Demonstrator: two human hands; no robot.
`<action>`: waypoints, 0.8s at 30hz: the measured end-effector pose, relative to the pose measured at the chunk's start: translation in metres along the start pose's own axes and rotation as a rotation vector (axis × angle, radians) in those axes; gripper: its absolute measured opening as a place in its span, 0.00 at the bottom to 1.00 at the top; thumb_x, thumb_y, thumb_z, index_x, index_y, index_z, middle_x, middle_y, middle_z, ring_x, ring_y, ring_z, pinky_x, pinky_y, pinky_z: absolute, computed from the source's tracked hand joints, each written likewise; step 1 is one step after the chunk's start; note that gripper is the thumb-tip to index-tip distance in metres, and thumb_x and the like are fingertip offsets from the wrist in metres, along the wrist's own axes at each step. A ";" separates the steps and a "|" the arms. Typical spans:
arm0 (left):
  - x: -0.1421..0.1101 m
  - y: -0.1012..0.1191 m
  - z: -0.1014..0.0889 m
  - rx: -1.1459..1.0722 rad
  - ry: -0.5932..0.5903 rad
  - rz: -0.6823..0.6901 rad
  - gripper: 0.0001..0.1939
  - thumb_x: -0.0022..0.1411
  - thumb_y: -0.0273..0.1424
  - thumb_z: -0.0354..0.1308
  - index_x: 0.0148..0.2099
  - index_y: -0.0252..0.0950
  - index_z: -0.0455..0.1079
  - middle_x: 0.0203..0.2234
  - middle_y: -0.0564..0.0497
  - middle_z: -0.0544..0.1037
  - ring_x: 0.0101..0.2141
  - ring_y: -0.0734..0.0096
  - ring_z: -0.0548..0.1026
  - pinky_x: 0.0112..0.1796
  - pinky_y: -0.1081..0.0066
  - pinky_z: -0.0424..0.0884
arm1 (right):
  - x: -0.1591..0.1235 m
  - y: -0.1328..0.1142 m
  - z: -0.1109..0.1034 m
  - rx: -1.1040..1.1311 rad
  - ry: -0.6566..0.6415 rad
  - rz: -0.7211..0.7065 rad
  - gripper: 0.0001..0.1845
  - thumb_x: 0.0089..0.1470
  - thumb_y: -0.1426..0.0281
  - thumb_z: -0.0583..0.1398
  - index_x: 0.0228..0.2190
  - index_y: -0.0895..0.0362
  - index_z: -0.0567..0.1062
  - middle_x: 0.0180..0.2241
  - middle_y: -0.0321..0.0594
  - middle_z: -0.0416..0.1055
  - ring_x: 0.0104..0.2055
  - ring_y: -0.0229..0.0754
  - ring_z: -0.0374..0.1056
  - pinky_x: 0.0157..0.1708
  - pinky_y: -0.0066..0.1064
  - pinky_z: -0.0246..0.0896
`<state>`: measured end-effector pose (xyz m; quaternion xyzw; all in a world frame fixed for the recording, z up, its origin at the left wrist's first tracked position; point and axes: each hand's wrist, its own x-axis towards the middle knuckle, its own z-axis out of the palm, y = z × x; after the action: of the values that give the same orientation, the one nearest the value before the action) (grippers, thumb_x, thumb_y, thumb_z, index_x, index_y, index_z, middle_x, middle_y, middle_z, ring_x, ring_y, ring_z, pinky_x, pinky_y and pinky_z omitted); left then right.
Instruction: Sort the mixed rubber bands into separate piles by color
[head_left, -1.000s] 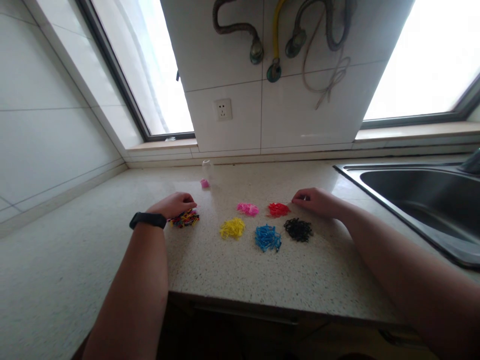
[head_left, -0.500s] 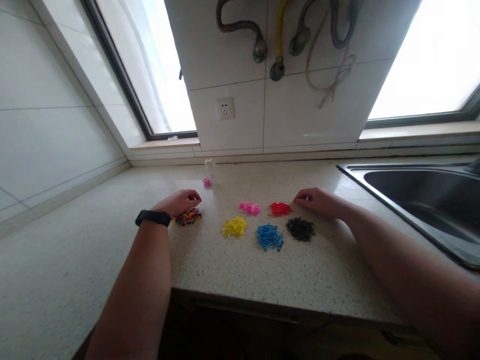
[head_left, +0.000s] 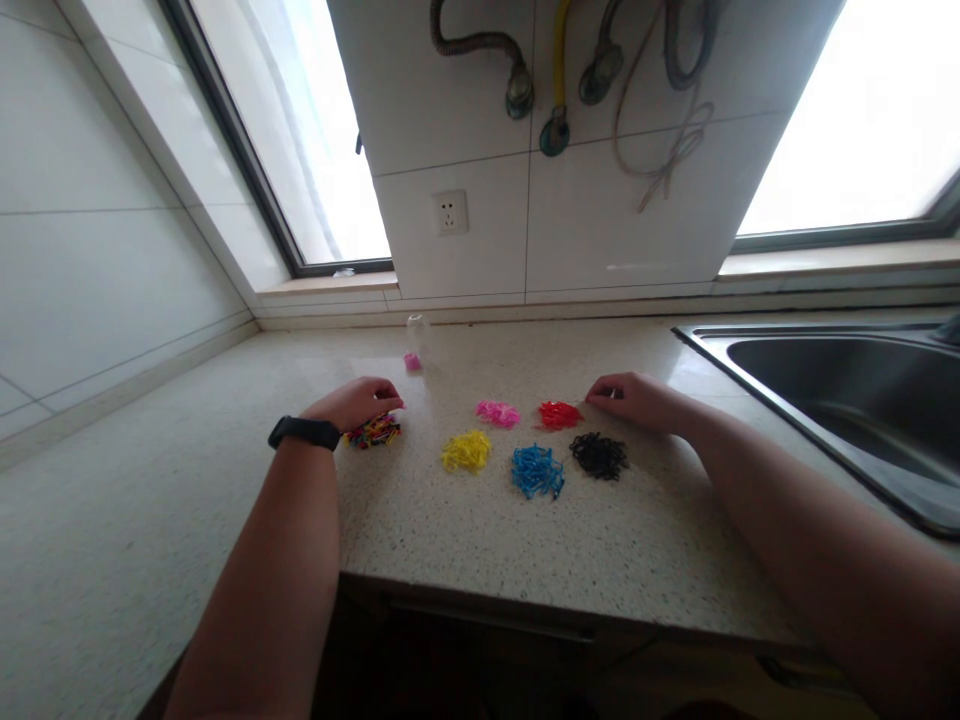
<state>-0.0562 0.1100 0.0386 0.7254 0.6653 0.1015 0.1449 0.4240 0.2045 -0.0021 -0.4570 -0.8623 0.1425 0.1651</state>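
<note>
A mixed-colour pile of small rubber bands (head_left: 375,431) lies on the counter under my left hand (head_left: 365,402). The thumb and forefinger of that hand are pinched, with a tiny pink rubber band (head_left: 403,405) showing at the tips. My right hand (head_left: 626,398) rests on the counter just right of the red rubber bands (head_left: 559,415), its fingers pinched; what they hold, if anything, is too small to make out. Sorted heaps lie between the hands: pink rubber bands (head_left: 498,413), yellow rubber bands (head_left: 466,452), blue rubber bands (head_left: 537,471) and black rubber bands (head_left: 599,456).
Toward the back of the speckled counter (head_left: 450,540) stands a clear container (head_left: 418,338), with a pink lid (head_left: 412,362) beside it. A steel sink (head_left: 847,400) is set in at the right. The tiled wall behind carries a socket (head_left: 451,212) and hoses.
A bit of pink now shows at my left fingertips, over the mixed pile. My right hand has hardly moved. The whole view has shifted very slightly.
</note>
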 end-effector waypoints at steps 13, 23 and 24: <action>0.002 -0.001 0.001 0.000 -0.013 0.019 0.19 0.58 0.44 0.55 0.44 0.38 0.79 0.40 0.48 0.83 0.39 0.61 0.78 0.41 0.68 0.71 | 0.001 0.001 0.000 -0.006 -0.024 0.003 0.16 0.57 0.58 0.57 0.38 0.52 0.81 0.35 0.40 0.79 0.32 0.42 0.70 0.34 0.34 0.62; 0.001 0.003 0.000 -0.010 0.020 0.009 0.20 0.58 0.45 0.55 0.42 0.38 0.79 0.37 0.48 0.83 0.37 0.61 0.78 0.40 0.68 0.70 | 0.002 0.005 0.002 -0.009 -0.021 -0.014 0.16 0.56 0.58 0.57 0.37 0.51 0.81 0.34 0.39 0.79 0.31 0.43 0.70 0.33 0.34 0.62; 0.001 0.003 0.001 -0.010 0.026 0.011 0.20 0.58 0.45 0.55 0.42 0.38 0.79 0.37 0.48 0.83 0.37 0.62 0.78 0.40 0.68 0.70 | 0.002 0.005 0.002 -0.007 -0.022 -0.015 0.15 0.56 0.58 0.57 0.37 0.51 0.81 0.34 0.39 0.79 0.31 0.42 0.70 0.33 0.34 0.62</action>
<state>-0.0528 0.1111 0.0390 0.7268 0.6627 0.1151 0.1392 0.4257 0.2086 -0.0053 -0.4493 -0.8681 0.1432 0.1553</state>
